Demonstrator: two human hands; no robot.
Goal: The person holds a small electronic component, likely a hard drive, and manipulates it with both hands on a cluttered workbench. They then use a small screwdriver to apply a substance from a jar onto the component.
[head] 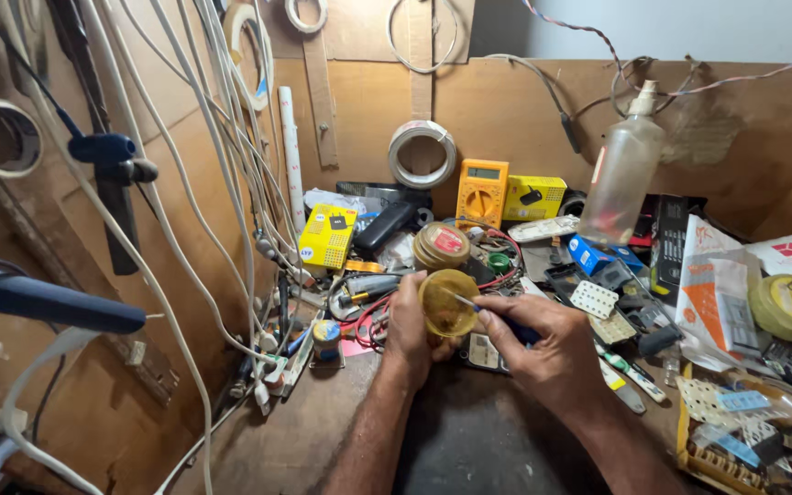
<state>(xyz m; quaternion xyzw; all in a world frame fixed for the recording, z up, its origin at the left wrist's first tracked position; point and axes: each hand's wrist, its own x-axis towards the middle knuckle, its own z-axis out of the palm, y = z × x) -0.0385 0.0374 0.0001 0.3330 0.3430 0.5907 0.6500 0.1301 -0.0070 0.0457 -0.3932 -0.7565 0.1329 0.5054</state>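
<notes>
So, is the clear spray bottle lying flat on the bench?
No, the clear spray bottle stands upright, slightly tilted, at the back of the bench against the wooden wall.

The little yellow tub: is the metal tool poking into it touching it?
Touching. The head view shows the tool in the right hand with its tip inside the yellow tub held by the left hand.

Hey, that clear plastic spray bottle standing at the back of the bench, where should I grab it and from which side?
Grip the spray bottle around its wide clear body, coming from the front. It stands upright but leans slightly, its neck and white nozzle are narrow, and the wooden wall is close behind it.
</notes>
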